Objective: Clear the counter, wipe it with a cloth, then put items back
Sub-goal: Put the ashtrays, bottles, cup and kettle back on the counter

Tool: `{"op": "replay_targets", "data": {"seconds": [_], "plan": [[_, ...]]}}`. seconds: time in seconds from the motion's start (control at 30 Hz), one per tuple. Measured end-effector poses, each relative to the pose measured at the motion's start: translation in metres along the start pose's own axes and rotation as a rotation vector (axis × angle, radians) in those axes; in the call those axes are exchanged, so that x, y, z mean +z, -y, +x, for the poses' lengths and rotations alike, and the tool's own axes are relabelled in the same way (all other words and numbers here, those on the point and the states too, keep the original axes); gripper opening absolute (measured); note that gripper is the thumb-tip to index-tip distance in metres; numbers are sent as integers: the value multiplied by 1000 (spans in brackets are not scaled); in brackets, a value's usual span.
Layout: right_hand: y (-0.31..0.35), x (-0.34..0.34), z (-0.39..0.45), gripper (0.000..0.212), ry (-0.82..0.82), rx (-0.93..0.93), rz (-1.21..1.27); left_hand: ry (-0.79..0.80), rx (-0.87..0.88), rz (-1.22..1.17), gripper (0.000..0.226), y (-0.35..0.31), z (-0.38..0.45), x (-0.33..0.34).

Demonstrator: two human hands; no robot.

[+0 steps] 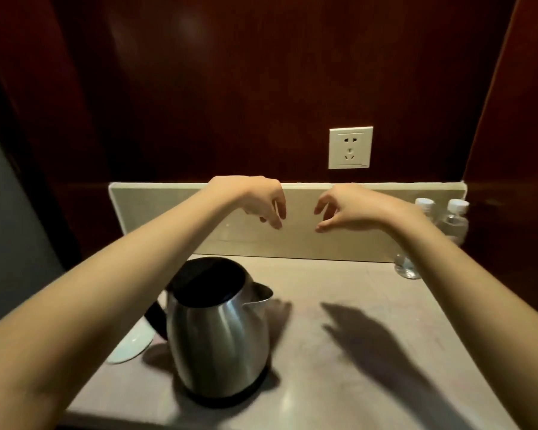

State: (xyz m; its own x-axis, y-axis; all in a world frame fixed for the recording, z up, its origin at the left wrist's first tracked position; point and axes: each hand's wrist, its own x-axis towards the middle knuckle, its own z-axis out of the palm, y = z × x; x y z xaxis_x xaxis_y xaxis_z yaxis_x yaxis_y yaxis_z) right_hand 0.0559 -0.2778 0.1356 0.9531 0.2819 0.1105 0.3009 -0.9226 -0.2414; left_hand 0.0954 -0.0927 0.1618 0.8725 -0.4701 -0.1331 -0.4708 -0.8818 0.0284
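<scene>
A narrow beige counter (339,352) is seen from above, set in a dark wood alcove. Two bare forearms are stretched out over it from the near edge.

Nearest, on the left half of the counter, a steel kettle (218,333) is stood on its dark base, its black handle turned left and its spout pointing right. Just beside it on the left, a pale round dish (131,346) is partly hidden behind the handle. No cloth is seen anywhere, so the clearing is judged not yet begun.

Further back, both hands are held in the air in front of the pale backsplash (168,212). The left hand (258,201) is drooped from the wrist with its fingers loosely curled and nothing in them. The right hand (342,212) is likewise empty, with thumb and fingers loosely bent.

At the far right corner, two clear water bottles (451,221) with white caps are stood against the backsplash, partly covered by the right forearm. A white wall socket (350,147) is mounted above.

Several risks are judged from this layout. The bottles could be toppled if the right forearm is swung outward. The dish could be knocked off the left edge if the kettle is lifted by its handle carelessly. Water could be spilled from the spout if the kettle is tipped; whether it is filled cannot be told.
</scene>
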Motion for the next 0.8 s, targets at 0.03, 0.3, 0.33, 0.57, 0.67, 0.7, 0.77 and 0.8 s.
{"op": "replay_targets", "data": {"seconds": [0.03, 0.3, 0.33, 0.57, 0.67, 0.7, 0.77, 0.8], "plan": [[11, 5, 0, 41, 7, -25, 5, 12, -16, -5, 32, 13, -11, 1], [66, 42, -7, 37, 64, -110, 38, 37, -106, -116, 27, 114, -89, 34], [69, 45, -7, 36, 66, -115, 42, 36, -118, -132, 26, 124, -98, 40], [90, 50, -17, 48, 81, -146, 101, 73, -120, -420, 32, 160, -141, 68], [99, 52, -25, 75, 135, -152, 137, 81, -115, -479, 33, 158, -145, 80], [101, 54, -27, 85, 166, -155, 132, 54, -102, -476, 31, 157, -145, 84], [105, 60, -32, 95, 213, -181, 108, -34, -45, -445, 25, 154, -144, 88], [107, 64, -34, 94, 212, -204, 108, -61, -21, -435, 23, 153, -144, 89]]}}
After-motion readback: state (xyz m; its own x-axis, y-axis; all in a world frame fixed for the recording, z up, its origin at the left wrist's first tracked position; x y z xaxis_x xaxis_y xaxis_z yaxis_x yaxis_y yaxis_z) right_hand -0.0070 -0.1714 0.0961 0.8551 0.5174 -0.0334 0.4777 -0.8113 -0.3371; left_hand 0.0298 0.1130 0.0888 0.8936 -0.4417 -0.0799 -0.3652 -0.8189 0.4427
